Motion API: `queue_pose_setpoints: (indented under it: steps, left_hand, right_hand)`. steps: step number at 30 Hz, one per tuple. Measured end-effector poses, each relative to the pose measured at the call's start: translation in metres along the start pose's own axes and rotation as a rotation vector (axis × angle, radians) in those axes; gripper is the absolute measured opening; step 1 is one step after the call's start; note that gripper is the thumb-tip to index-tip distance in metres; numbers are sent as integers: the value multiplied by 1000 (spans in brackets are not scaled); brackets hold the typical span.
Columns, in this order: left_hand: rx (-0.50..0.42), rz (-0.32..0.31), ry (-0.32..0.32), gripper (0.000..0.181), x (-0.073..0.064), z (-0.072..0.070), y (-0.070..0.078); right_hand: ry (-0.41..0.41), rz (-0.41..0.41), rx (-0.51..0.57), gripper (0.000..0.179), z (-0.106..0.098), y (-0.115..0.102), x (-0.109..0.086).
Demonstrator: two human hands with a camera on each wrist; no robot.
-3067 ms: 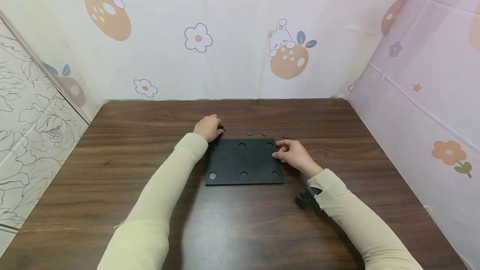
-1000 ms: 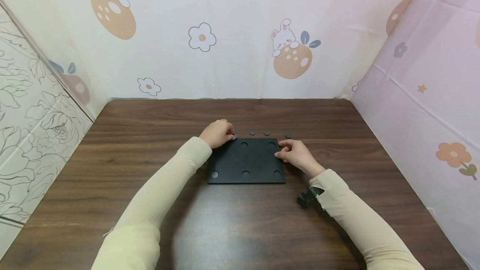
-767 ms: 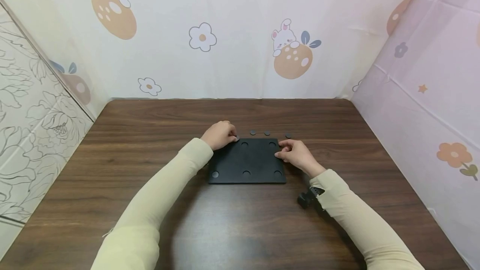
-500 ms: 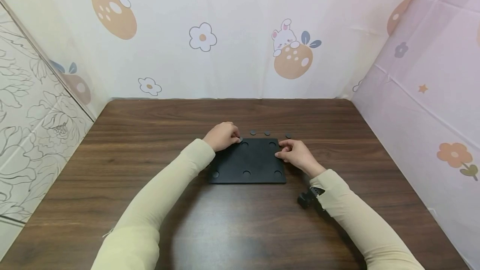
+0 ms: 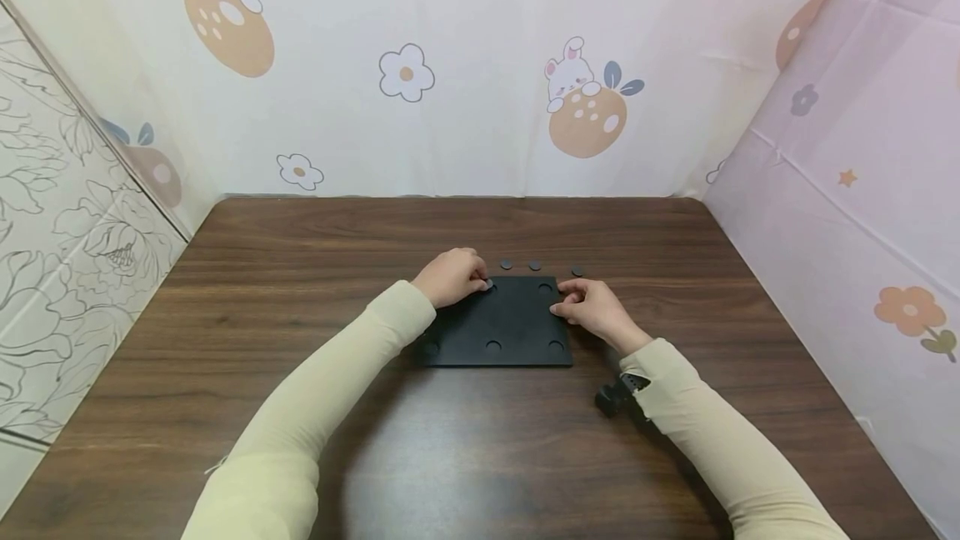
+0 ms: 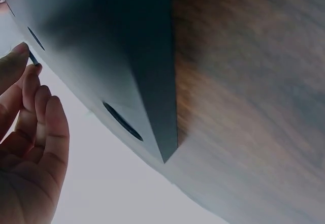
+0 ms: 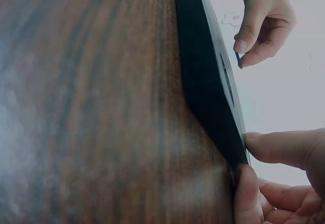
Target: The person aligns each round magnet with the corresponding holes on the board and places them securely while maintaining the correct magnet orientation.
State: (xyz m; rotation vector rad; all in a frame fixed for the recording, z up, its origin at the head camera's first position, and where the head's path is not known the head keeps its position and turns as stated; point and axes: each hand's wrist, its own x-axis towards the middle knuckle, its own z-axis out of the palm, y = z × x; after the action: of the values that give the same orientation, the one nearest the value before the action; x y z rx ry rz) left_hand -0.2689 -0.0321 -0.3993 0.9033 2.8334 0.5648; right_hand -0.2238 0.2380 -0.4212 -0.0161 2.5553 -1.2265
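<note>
My left hand pinches a small dark disc between thumb and fingertips. It holds the disc on edge, close over the middle recess of the far row on a flat black board. Round recesses line the board's near and far sides; the left forearm shades the near-left one. At the board's right edge, my right hand pinches the board, thumb on its top face and a finger against its side, as the right wrist view shows. The far-left part of the board is hidden behind the left hand.
Three loose dark discs lie behind the board: one disc beside another disc, and a third disc farther right. All sit on a brown wooden table. A patterned curtain hangs along its back edge.
The left hand has brought the disc from behind the board's far-left corner rightward and nearer, to over the far-middle recess. The right hand stays on the board's edge; the loose discs have not moved.
</note>
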Motion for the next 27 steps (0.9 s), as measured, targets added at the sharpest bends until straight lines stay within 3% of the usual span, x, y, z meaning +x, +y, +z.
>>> queue_pose_setpoints:
  steps: [8, 27]
  left_hand:
    - [17, 27, 10, 17, 4, 6, 1]
    - [42, 23, -2, 17, 2, 7, 6]
  right_hand:
    - [7, 1, -7, 55, 0, 1, 0]
    - [10, -1, -14, 56, 1, 0, 0]
